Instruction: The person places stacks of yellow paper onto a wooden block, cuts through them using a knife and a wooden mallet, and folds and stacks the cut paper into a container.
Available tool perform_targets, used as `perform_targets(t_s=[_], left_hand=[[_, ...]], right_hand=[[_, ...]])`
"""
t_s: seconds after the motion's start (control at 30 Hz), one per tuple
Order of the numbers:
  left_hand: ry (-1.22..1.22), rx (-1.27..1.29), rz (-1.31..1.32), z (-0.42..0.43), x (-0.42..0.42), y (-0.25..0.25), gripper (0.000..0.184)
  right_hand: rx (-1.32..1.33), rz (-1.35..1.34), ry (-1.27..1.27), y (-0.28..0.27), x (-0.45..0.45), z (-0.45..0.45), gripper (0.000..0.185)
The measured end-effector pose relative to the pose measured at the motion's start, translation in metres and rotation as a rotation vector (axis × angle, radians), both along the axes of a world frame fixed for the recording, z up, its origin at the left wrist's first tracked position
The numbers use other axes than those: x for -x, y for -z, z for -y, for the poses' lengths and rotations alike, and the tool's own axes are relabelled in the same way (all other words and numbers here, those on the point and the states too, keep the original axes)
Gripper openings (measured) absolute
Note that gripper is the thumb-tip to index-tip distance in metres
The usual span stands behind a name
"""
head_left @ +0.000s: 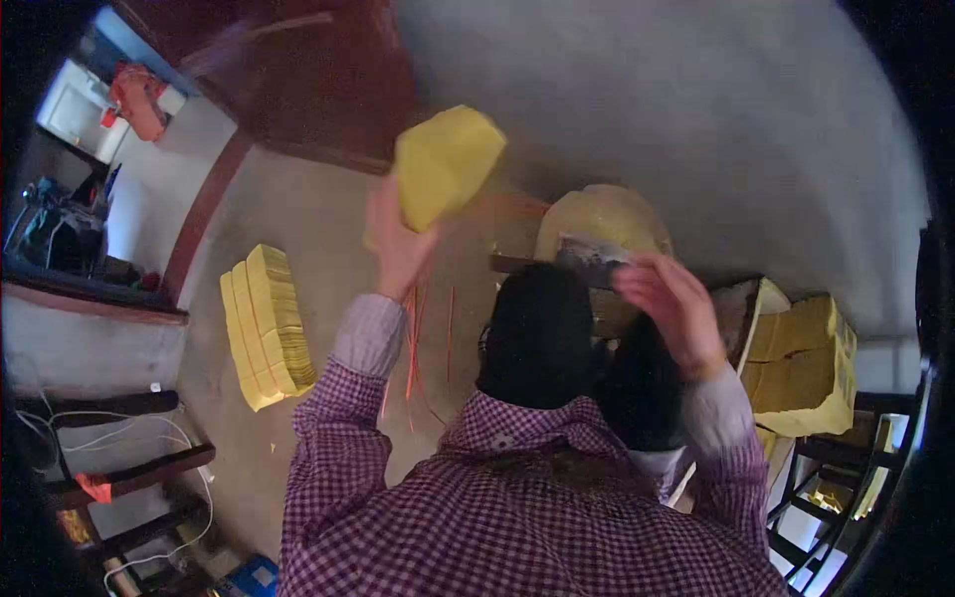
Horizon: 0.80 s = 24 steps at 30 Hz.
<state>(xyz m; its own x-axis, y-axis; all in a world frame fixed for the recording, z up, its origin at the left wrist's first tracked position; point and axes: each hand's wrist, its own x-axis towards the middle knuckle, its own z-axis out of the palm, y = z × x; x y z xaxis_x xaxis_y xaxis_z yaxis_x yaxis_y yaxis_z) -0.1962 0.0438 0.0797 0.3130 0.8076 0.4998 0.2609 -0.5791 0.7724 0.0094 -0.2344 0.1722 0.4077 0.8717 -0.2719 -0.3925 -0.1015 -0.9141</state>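
Observation:
My left hand (396, 244) is raised in front of me, closed on a yellow paper stack (450, 164), which is blurred by motion. Over to the right, my right hand (679, 308) hangs above my dark-clad knee with its fingers stretched out and nothing seen in it. Below and beyond that hand is a pale round-topped block (607, 217) with a dark patch on its near side. On the floor to the left lies a long bundle of yellow paper (261, 328), with thin reddish bands around it. Loose red strings (414, 348) lie on the floor below my left hand.
At the right sits a worn yellowish carton (801, 368), beside a dark slatted frame (836, 468). Dark wooden bars (139, 473) with a white cable stand at lower left. A doorway with a reddish frame (209, 214) opens at the left; a grey wall (696, 109) rises ahead.

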Motion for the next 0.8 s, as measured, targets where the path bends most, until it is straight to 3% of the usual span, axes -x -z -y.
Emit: perform_targets(t_s=[0.07, 0.1, 0.17, 0.23, 0.37, 0.4, 0.47, 0.5, 0.57, 0.6, 0.67, 0.7, 0.77, 0.8], left_hand=[[0.097, -0.507, -0.261, 0.021, -0.023, -0.038, 0.058], [0.105, -0.519, -0.248, 0.032, -0.036, -0.051, 0.058], [0.304, -0.86, -0.411, 0.052, -0.065, -0.066, 0.069], [0.368, -0.878, -0.406, 0.067, -0.091, -0.068, 0.068], [0.478, -0.957, -0.45, 0.082, -0.138, -0.059, 0.061], [0.477, -0.956, -0.456, 0.083, -0.138, -0.058, 0.061], [0.77, -0.527, -0.281, 0.087, -0.142, -0.062, 0.05], [0.772, -0.525, -0.279, 0.084, -0.142, -0.061, 0.05], [0.589, 0.182, 0.189, 0.061, -0.133, -0.052, 0.048], [0.596, 0.181, 0.182, 0.047, -0.131, -0.036, 0.048], [0.883, 1.194, 0.384, 0.025, -0.127, -0.003, 0.07], [0.874, 1.19, 0.392, 0.023, -0.125, 0.004, 0.07], [1.088, 1.547, 0.559, 0.034, -0.125, -0.005, 0.082], [1.099, 1.548, 0.586, 0.045, -0.12, -0.04, 0.086]], right_hand=[[-0.054, -0.309, -0.205, 0.006, -0.012, -0.033, 0.063], [-0.084, -0.401, -0.188, 0.01, -0.019, -0.045, 0.066], [-0.12, -0.482, -0.16, 0.002, -0.03, -0.059, 0.07], [-0.344, -0.413, -0.058, -0.009, -0.037, -0.066, 0.072], [-0.136, -0.263, 0.146, 0.014, -0.08, -0.059, 0.047], [-0.125, -0.341, 0.182, 0.02, -0.088, -0.057, 0.036], [-0.131, -0.214, 0.255, 0.031, -0.1, -0.053, 0.038], [-0.134, -0.087, 0.329, 0.037, -0.107, -0.05, 0.039], [-0.172, -0.117, 0.379, 0.025, -0.107, -0.044, 0.039], [-0.211, -0.149, 0.429, 0.021, -0.105, -0.04, 0.04], [-0.245, -0.164, 0.381, 0.022, -0.114, -0.029, 0.038], [-0.279, -0.176, 0.322, 0.022, -0.118, -0.028, 0.037], [-0.278, -0.155, 0.274, 0.01, -0.109, -0.024, 0.035], [-0.217, -0.149, 0.283, 0.017, -0.109, -0.02, 0.038]])
